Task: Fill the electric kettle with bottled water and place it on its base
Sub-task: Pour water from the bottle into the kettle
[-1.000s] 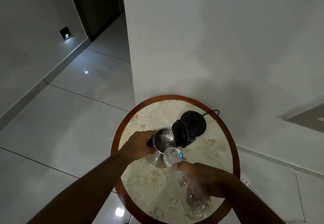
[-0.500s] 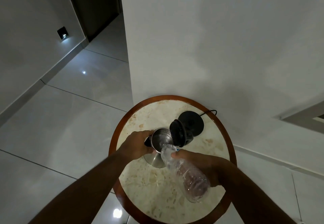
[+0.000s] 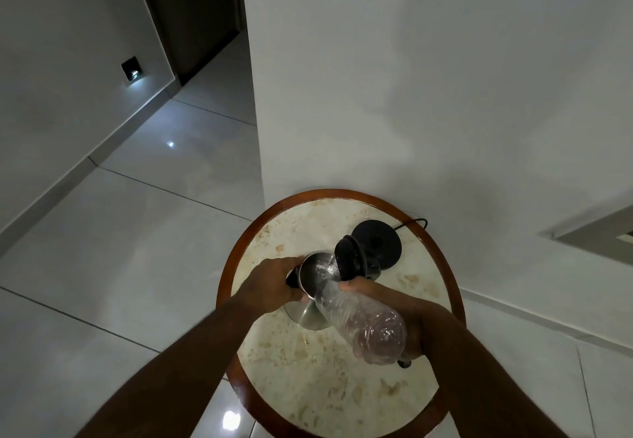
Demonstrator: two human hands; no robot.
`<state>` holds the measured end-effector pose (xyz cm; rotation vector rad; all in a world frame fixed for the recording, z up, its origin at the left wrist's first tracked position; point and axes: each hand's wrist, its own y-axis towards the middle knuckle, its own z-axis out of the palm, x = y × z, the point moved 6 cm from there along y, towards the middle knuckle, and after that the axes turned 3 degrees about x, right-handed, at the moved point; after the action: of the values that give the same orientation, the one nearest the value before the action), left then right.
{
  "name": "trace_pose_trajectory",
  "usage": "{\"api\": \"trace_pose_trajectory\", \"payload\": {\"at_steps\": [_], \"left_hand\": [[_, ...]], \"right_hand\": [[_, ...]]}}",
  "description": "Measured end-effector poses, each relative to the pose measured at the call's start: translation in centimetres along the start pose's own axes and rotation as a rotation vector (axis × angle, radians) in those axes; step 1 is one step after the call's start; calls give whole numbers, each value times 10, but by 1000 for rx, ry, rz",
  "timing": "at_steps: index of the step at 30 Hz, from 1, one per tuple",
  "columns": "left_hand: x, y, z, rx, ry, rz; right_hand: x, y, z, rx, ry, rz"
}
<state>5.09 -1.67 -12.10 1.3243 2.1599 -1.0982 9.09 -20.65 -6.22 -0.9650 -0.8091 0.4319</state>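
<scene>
Standing on a round worktop (image 3: 342,386) of pale marbled stone with a red-brown wooden rim: one steel electric kettle (image 3: 317,275), lid (image 3: 349,259) hinged open and upright on the side away from the person. Kettle sits off its base, near the worktop's middle. Black round base (image 3: 380,244), just beyond the kettle and partly hidden by the lid; black cord (image 3: 416,222) runs from it over the far rim. Left hand (image 3: 274,281), fingers curled closed around the dark handle on the kettle's left side. Clear plastic bottle (image 3: 363,324), crinkled, tilted steeply with its neck at the kettle's open mouth and its bottom raised toward the person. Right hand (image 3: 394,314), wrapped closed around the bottle's body, just right of the kettle. Glossy pale floor tiles (image 3: 137,249) lie left of the worktop, a white wall behind it.
</scene>
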Motion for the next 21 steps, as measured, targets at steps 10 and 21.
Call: {"api": "trace_pose_trajectory", "payload": {"at_steps": [10, 21], "left_hand": [[-3, 0, -1, 15, 8, 25], [0, -2, 2, 17, 18, 19]], "right_hand": [[11, 6, 3, -52, 52, -81], [0, 9, -11, -111, -85, -88]]}}
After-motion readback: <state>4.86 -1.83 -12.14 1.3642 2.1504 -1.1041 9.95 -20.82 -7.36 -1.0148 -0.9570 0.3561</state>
